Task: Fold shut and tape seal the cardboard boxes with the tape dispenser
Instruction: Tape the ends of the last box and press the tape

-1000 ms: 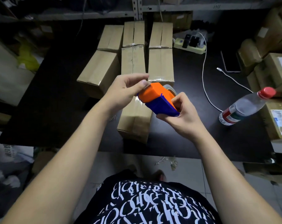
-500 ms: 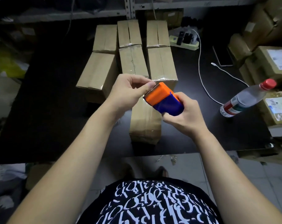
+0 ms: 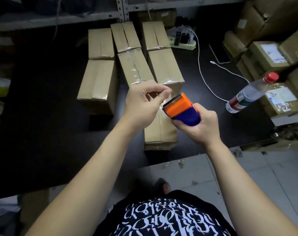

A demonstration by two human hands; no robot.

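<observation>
My right hand (image 3: 198,126) grips the orange and blue tape dispenser (image 3: 180,109) above the black table (image 3: 42,133), its toothed blade pointing up and left. My left hand (image 3: 144,103) pinches the clear tape end (image 3: 168,96) just off the blade between thumb and forefinger. Under both hands lies a cardboard box (image 3: 160,133) near the table's front edge, its flaps folded down. Several more closed boxes (image 3: 97,82) sit in rows behind it, some with shiny tape on their ends.
A plastic water bottle with a red cap (image 3: 250,92) lies at the right. A white cable (image 3: 202,70) runs from a power strip (image 3: 182,41) at the back. Stacked labelled cartons (image 3: 271,55) crowd the right edge. Metal shelving (image 3: 121,12) stands behind the table.
My left hand's pinch has come off the dispenser's blade and drawn a short piece of tape out to the upper left. The dispenser in my right hand has turned its blade more upward.
</observation>
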